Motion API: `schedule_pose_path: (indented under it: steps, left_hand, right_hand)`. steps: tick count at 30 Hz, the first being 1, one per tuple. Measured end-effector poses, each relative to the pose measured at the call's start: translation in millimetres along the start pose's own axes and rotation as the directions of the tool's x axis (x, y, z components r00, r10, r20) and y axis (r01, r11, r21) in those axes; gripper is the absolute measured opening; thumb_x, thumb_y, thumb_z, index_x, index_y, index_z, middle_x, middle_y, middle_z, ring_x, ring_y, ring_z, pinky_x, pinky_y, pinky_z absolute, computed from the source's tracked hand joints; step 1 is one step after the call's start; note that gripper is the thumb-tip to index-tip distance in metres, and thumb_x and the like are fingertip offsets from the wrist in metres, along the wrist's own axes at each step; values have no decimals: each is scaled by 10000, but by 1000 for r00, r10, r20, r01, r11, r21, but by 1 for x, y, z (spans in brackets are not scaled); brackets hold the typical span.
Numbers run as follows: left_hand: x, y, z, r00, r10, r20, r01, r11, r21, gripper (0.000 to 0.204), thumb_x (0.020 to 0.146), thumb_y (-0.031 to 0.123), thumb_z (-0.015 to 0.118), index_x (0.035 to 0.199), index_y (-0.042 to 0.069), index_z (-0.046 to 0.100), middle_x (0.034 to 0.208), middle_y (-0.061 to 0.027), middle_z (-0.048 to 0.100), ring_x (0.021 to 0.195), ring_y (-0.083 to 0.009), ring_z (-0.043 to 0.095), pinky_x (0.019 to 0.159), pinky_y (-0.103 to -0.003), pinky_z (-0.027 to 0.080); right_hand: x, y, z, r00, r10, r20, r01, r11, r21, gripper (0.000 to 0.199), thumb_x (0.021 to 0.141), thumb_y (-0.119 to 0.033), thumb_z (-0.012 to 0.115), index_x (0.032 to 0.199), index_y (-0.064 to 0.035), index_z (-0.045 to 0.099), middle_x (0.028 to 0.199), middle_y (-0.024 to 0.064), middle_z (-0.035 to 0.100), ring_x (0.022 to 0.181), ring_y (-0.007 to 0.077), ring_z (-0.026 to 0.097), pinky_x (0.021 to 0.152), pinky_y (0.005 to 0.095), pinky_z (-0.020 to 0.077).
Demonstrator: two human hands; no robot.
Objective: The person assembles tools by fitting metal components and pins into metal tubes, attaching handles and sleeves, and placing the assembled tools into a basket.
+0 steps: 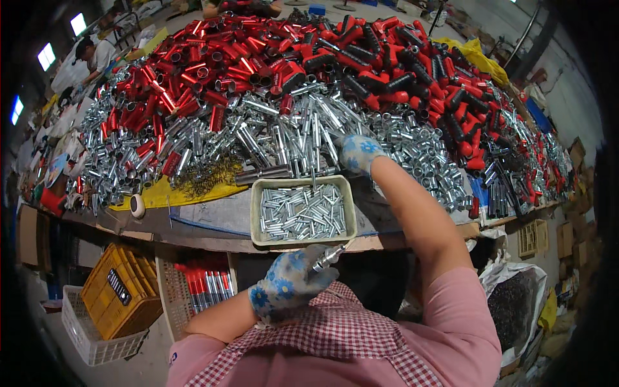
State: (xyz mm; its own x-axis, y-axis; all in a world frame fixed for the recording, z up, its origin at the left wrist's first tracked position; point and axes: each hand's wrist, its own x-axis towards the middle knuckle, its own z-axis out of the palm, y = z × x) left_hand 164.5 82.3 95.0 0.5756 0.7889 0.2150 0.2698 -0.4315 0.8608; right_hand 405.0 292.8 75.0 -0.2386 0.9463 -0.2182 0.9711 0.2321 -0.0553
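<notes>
My left hand (290,284), in a pale glove with blue flowers, is closed around a shiny metal shaft part (329,258) in front of my apron. Just beyond it, at the table's near edge, stands a cream plastic bin (256,219) full of short silver pins (303,213). My right hand (359,155), gloved alike, reaches past the bin's far right corner to the heap of silver metal tubes (319,132). Its fingers are at the edge of the heap and do not show clearly, so I cannot tell whether they grip a tube.
Red metal sleeves (213,64) and red-black handles (393,64) are heaped behind the tubes. Dark springs (209,177) lie on yellow cloth (155,197) at left. Below the table stand a yellow crate (122,290) and a white basket (97,342). A person (97,55) is at far left.
</notes>
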Motion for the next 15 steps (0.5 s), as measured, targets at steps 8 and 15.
schedule_pose_path:
  steps: [8, 15]
  left_hand:
    - [-17, 10, -13, 977, -203, 69, 203, 979, 4, 405, 849, 241, 680, 1206, 81, 574, 990, -191, 665, 902, -338, 662, 783, -404, 521]
    - [-23, -1, -23, 973, -190, 130, 194, 981, -19, 471, 867, 301, 657, 1263, 74, 540, 1031, -200, 652, 939, -361, 642, 823, -417, 502]
  right_hand:
    - [-47, 11, 13, 910, 14, -414, 105, 959, 264, 343, 835, -307, 663, 1090, -77, 660, 975, 169, 690, 928, 317, 662, 834, 406, 509]
    - [-180, -62, -36, 954, -111, -280, 295, 159, 942, 181, 764, -15, 660, 944, 1, 649, 944, 67, 647, 862, 159, 646, 774, 278, 509]
